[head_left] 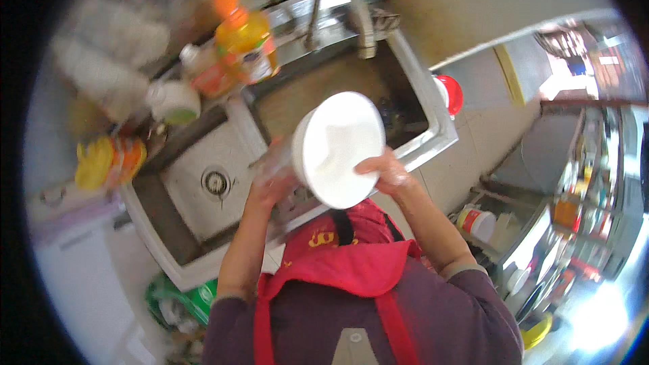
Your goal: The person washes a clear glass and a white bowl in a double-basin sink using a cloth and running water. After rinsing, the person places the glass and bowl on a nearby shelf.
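A white round dish [345, 149], tilted with its pale inside showing, is held above the divider and front edge of a double-basin sink [299, 223]. My right hand [388, 171] grips its right rim, thumb over the inside. At the left, a second white edge [300, 144] shows behind the dish; whether it is a stacked dish or the same one's outer wall, I cannot tell. My left hand [274, 185] is close behind that side, blurred, its fingers partly hidden. The curved faucet [350, 2] stands over the far basin [324, 76].
An orange pump bottle of yellow liquid [248, 45], a white-capped bottle [205, 68] and a white container [175, 101] line the sink's back left. A yellow-and-orange container [111, 162] stands at the left corner. The near basin has a drain [216, 181]. Shelves with kitchenware [573, 213] stand at right.
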`<state>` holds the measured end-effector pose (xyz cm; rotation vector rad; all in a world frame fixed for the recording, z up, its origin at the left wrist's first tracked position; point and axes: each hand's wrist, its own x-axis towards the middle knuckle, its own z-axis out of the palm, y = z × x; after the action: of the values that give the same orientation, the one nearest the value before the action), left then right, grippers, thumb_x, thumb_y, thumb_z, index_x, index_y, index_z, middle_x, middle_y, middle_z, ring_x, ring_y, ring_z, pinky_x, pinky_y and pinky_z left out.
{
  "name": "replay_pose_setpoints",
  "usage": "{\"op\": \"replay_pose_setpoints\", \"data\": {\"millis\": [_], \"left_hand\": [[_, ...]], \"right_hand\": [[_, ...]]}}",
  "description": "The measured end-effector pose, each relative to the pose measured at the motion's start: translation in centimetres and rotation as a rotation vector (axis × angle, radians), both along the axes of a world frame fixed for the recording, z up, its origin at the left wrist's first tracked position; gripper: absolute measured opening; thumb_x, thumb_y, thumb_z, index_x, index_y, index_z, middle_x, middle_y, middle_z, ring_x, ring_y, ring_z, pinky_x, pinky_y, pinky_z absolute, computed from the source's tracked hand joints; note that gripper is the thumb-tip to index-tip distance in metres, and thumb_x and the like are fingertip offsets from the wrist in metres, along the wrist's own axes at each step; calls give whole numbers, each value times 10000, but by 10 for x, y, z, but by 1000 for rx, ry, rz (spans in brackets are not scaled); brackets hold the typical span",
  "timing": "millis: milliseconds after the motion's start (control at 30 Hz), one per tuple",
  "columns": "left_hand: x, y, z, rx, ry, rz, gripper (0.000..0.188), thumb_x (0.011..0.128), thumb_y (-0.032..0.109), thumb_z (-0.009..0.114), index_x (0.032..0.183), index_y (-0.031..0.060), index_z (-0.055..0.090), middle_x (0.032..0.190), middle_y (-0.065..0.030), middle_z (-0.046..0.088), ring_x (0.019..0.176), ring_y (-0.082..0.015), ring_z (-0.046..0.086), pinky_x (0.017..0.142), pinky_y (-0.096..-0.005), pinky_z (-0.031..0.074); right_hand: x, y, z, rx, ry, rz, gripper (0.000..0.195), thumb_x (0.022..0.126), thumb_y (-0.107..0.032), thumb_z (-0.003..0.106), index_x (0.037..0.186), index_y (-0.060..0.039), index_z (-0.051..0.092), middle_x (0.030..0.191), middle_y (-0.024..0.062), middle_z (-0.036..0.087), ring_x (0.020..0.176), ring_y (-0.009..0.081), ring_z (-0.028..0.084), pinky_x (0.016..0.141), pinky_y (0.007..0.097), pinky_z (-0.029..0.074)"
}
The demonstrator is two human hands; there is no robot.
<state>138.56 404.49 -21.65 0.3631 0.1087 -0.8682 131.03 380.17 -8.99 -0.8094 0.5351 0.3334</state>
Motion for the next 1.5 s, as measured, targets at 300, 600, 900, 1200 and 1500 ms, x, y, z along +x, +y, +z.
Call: {"op": "replay_pose_setpoints", "data": {"millis": [300,600,900,1200,1500], "left_hand": [[-35,40,16,370,108,60,398,748,48,569,1147,39,560,1197,-117,555,1071,-275,538,868,-399,472],[-37,-42,57,366,28,185,435,851,88,546,1272,38,448,1299,-199,459,1216,-436,403,987,-515,406],[-90,-207,124,-1,297,98,463,935,155,439,1357,4,324,1416,-257,266,1292,-494,231,998,-588,359],[-130,-437,154,-53,268,-386,552,920,196,485,1376,-21,262,1421,-277,234,1287,-494,245,974,-559,405],[-148,-653,184,-70,47,-695,600,849,100,560,1356,-51,277,1366,-269,339,1218,-478,376,985,-487,432]], "right_hand": [[-14,9,-27,231,-51,-87,681,617,98,527,1284,19,416,1193,146,541,1099,285,532,964,380,420],[-87,-102,7,-3,65,-377,684,609,131,461,1283,65,363,1196,176,523,1096,303,528,928,402,439],[-240,-283,34,-150,357,-867,674,618,133,492,1265,49,324,1180,187,482,1099,349,502,943,453,430],[-353,-397,37,-133,265,-1125,617,622,117,462,1233,54,396,1148,196,499,1027,361,539,796,473,505],[-404,-504,14,114,71,-1434,766,595,107,419,1338,49,240,1294,270,357,1151,496,417,905,632,412]]}}
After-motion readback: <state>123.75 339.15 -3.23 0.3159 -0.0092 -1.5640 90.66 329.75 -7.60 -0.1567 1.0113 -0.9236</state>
